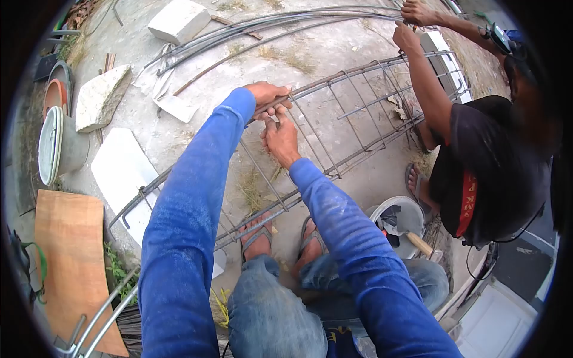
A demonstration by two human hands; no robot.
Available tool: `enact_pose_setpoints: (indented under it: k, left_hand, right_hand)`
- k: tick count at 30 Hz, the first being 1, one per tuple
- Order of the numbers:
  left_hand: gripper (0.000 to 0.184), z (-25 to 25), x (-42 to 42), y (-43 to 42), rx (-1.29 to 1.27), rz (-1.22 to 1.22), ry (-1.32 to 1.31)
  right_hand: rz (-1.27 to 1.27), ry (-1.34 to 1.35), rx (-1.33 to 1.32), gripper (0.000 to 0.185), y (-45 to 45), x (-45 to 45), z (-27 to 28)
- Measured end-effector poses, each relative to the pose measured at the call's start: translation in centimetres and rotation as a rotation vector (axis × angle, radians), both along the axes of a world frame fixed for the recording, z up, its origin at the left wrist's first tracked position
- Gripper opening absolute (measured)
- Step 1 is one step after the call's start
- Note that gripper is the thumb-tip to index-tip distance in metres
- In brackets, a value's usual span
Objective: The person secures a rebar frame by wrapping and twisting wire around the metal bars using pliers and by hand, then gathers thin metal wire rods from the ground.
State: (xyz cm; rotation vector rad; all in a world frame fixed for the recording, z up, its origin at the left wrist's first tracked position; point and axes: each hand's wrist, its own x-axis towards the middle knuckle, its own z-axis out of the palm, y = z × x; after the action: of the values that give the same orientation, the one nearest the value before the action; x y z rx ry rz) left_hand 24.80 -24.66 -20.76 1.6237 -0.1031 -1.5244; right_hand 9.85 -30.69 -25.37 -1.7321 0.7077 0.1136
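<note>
A long rebar cage [373,134] of bars and square stirrups stretches across the ground in front of me, over my feet. My left hand [268,95] is closed around its upper bar, beside a stirrup corner. Just below, my right hand [282,140] has its fingers bent together close to the left fingertips at the same bar. Whatever lies between the right fingers is too small to make out. At the upper right a co-worker's hands [409,37] grip bars near the cage's far end.
Loose long bars [280,19] curve along the back. White blocks [179,21] and a pale stone slab [102,98] lie at left, near stacked buckets [52,143] and a plywood sheet [68,238]. A tool bucket [412,218] stands right of my feet, beside the crouching co-worker [489,173].
</note>
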Motion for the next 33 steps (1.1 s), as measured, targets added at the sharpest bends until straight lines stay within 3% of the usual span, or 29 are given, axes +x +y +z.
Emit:
enact_pose_setpoints:
  k: [1,4,7,10,12,14,16,19,22,25,29,31,33]
  left_hand:
    - [0.062,-0.2,0.0,0.0,-0.025,-0.001,0.01]
    - [0.061,-0.4,-0.6,-0.4,-0.017,0.12,0.036]
    - [0.06,0.1,-1.2,-0.2,0.008,0.156,-0.101]
    - [0.059,0.8,-0.9,-0.1,0.081,-0.024,-0.264]
    - [0.056,1.6,-1.1,-1.0,0.197,-0.19,-0.532]
    - [0.053,0.6,-1.1,-1.3,0.258,-0.276,-0.772]
    - [0.05,-3.0,-1.2,-1.9,0.256,-0.269,-0.983]
    - [0.053,0.4,-5.5,-0.9,0.359,-0.123,-1.323]
    - [0.06,0.1,-7.1,-0.6,0.26,0.048,-1.35]
    - [0.05,0.0,-7.6,-0.1,0.086,0.205,-1.255]
    - [0.04,1.7,-8.3,-0.8,0.078,0.361,-1.137]
    - [0.034,3.5,-8.2,-1.3,0.147,0.422,-0.95]
    - [0.031,3.4,-8.4,-1.9,0.185,0.502,-0.948]
  right_hand:
    - [-0.035,0.036,0.154,0.044,-0.1,0.1,0.4]
    - [-0.005,0.087,0.177,0.047,0.7,0.5,0.4]
    - [0.259,0.03,-0.399,0.042,0.1,-0.6,0.2]
    - [0.544,0.147,-0.395,0.039,-3.2,-1.2,4.4]
    - [0.452,0.295,-0.017,0.036,-5.5,0.3,9.5]
    - [0.324,0.256,-0.068,0.036,-7.3,2.6,14.1]
    - [0.291,0.099,-0.28,0.036,-9.8,5.4,14.4]
    - [0.502,0.065,-0.638,0.044,-11.5,9.9,13.2]
    - [0.806,0.098,-0.653,0.041,-10.1,12.2,12.0]
    - [0.916,0.089,-0.693,0.041,-9.0,13.8,10.7]
    - [0.934,0.097,-0.835,0.039,-8.8,14.0,10.6]
    - [0.801,0.093,-0.656,0.039,-10.0,13.5,10.8]
    - [0.63,0.088,-0.449,0.038,-11.5,12.1,10.5]
